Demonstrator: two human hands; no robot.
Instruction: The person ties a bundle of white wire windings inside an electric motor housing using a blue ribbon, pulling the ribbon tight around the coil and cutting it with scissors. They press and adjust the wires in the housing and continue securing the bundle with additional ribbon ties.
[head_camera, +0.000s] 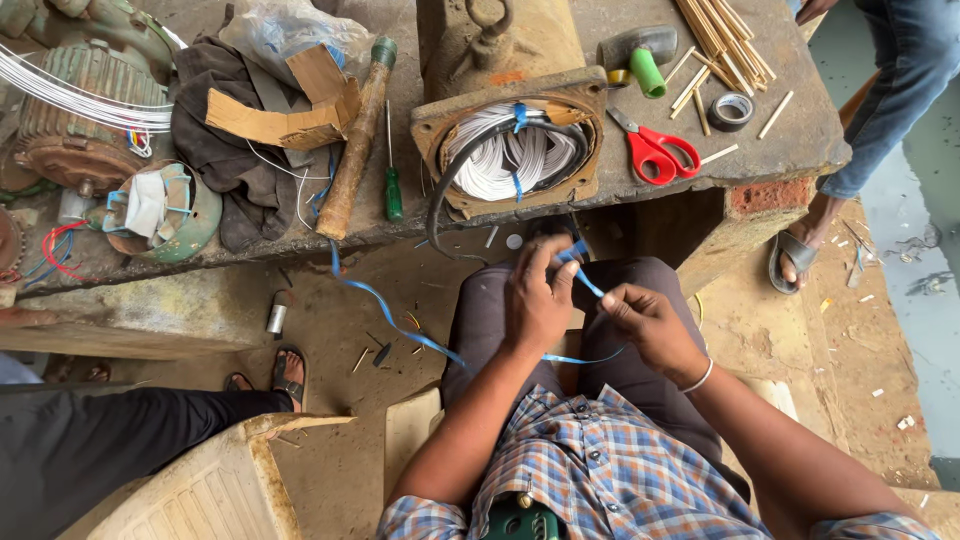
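Both hands work over the person's lap, just below the front edge of the worktop (700, 150). The left hand (537, 300) is closed on a blue plastic strip (590, 283), pinching its upper end near the fingertips; the right hand (650, 325) pinches the same strip a little lower, so the two hands sit close together with a short taut length between them. The rest of the strip loops under the wrists and trails left toward the floor.

The strip looks light, thin and limp, probably slick, so it is best gripped between thumb and forefinger close to the working point.

Straight ahead at the worktop's front edge sits a motor stator (510, 145) with white windings, already carrying blue ties. Right of it lie red-handled scissors (655, 150), a tape roll (731, 110), wooden sticks (720, 35) and a mallet (640, 55). Left of it lie a green screwdriver (392, 180), a wooden handle (355, 150), cardboard and dark cloth. Other people's legs stand at the left and at the far right.
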